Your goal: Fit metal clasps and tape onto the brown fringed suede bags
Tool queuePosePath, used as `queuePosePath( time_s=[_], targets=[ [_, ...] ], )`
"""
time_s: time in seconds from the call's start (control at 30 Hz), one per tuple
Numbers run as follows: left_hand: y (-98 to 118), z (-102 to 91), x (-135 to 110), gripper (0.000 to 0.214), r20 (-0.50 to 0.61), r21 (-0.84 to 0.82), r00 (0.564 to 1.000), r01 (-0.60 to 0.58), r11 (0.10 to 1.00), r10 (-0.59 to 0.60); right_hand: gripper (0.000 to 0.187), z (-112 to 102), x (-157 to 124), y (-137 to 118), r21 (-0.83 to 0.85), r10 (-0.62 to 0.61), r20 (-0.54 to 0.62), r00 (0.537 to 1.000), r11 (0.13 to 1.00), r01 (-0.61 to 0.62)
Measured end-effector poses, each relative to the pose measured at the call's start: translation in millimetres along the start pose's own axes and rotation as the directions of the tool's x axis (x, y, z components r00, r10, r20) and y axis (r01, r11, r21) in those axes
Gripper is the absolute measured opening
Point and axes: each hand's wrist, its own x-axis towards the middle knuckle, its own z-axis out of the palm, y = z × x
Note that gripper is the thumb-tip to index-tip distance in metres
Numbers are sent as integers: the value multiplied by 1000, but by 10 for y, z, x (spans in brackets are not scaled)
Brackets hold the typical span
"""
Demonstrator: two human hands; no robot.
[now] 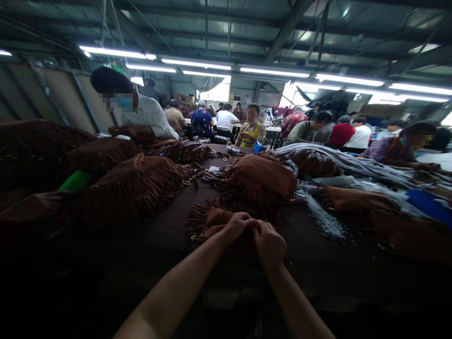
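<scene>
A small brown fringed bag (216, 217) lies on the dark table in front of me, its fringe spread to the left and far side. My left hand (240, 225) reaches over its near right part, fingers bent and pinched. Close against it, my right hand (270, 244) is curled with thumb and fingertips together. The fingertips of both hands meet at a brown bit of the bag. That exact part is mostly hidden by the fingers. Metal rings show at the bag's near left edge.
Larger fringed bags (134, 188) are piled on the left, with another bag (264, 174) beyond my hands. White strips (325, 153) and clear plastic threads (326, 219) lie right. At left, another person's hand (42, 205) is near a green comb (76, 182). Co-workers sit around.
</scene>
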Motion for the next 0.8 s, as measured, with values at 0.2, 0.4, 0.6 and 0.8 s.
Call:
queuePosePath(
  time_s=[0.2, 0.4, 0.6, 0.8],
  targets=[
    [28, 6, 9, 38, -58, 142, 998, 7, 990, 1, 31, 112, 15, 84, 33, -45, -11, 999, 998, 46],
    [36, -21, 93, 34, 39, 239, 999, -24, 971, 15, 32, 71, 45, 101, 29, -40, 28, 999, 999, 39],
    [109, -32, 105, 32, 114, 380, 993, -46, 924, 2, 35, 25, 91, 158, 104, -43, 55, 998, 994, 37],
    [508, -370, 140, 36, 22, 554, 992, -117, 824, 126, 34, 67, 96, 227, 169, 18, 47, 999, 985, -26]
  ],
)
